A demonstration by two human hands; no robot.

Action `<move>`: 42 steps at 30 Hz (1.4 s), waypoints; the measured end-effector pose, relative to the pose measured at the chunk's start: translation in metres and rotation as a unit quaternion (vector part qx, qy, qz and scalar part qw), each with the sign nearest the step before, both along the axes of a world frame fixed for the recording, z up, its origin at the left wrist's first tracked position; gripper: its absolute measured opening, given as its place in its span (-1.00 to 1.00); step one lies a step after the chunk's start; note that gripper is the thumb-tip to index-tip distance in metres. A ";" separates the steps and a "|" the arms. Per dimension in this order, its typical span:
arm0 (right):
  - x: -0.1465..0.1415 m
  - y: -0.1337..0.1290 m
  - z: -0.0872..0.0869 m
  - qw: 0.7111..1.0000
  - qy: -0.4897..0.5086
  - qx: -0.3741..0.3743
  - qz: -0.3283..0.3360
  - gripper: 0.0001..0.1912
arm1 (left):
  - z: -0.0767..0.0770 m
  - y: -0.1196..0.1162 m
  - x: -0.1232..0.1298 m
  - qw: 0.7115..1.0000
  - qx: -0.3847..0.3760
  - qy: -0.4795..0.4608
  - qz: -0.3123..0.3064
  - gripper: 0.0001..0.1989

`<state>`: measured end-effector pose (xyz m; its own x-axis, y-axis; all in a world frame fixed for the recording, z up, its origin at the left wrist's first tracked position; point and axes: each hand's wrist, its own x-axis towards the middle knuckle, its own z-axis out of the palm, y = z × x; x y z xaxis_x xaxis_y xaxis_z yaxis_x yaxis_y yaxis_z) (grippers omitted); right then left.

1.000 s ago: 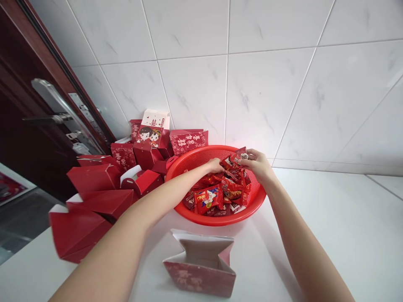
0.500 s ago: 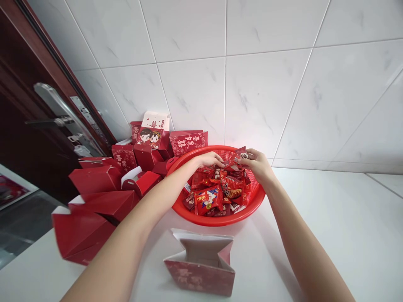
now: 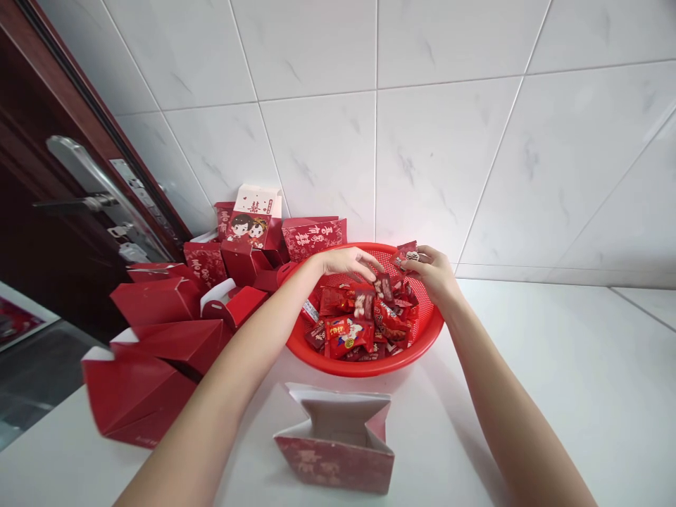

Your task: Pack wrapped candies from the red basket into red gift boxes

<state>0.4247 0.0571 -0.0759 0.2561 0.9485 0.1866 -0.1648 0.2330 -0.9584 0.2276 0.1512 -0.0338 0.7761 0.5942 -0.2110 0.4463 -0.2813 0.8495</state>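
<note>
- Head view: right hand point(image 3: 436, 274) has fingers pinched on a red packet point(image 3: 405, 255)
- left hand point(image 3: 346, 262) loosely curled over red basket point(image 3: 364, 368), can't tell if gripping

Resting on the white tabletop point(image 3: 554, 366): red basket point(image 3: 364, 369), open box point(image 3: 335, 461) in front of it, red boxes point(image 3: 158, 299) crowded to its left.
</note>
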 end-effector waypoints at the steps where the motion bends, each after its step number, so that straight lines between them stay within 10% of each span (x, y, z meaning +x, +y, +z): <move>1: 0.000 0.000 0.000 1.000 0.001 0.003 -0.001 -0.67 | 0.003 -0.003 0.000 0.999 0.036 0.018 0.002 -0.58; 11: 0.001 0.001 -0.001 1.000 0.006 0.006 -0.010 -0.66 | 0.013 -0.067 0.013 0.956 0.209 0.119 -0.167 -0.72; 16: 0.000 0.002 -0.001 0.999 0.029 0.012 -0.007 -0.67 | 0.030 -0.046 -0.017 0.975 0.217 0.040 -0.010 -0.69; 21: 0.000 0.001 0.000 1.000 0.024 0.002 -0.006 -0.70 | 0.042 -0.038 -0.045 0.918 0.345 0.121 0.154 -0.53; 25: 0.000 0.001 0.002 1.000 0.019 -0.007 -0.003 -0.70 | 0.035 -0.057 -0.046 0.945 0.256 0.201 0.023 -0.55; 29: 0.000 0.000 0.003 1.000 0.011 -0.016 -0.002 -0.71 | 0.017 -0.083 -0.032 0.903 0.255 0.330 -0.105 -0.10; 34: -0.001 -0.001 0.005 1.000 0.006 -0.015 0.001 -0.73 | -0.002 -0.092 -0.016 0.847 0.325 0.407 -0.109 -0.04; 42: -0.002 -0.002 0.005 1.000 0.015 -0.014 -0.004 -0.72 | -0.012 -0.056 -0.020 0.878 0.357 0.318 -0.002 -0.41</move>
<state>0.4228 0.0555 -0.0705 0.2678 0.9513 0.1525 -0.1913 0.2077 -0.9593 0.2076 0.0952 -0.0463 0.6389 0.7484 -0.1780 0.7643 -0.6439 0.0359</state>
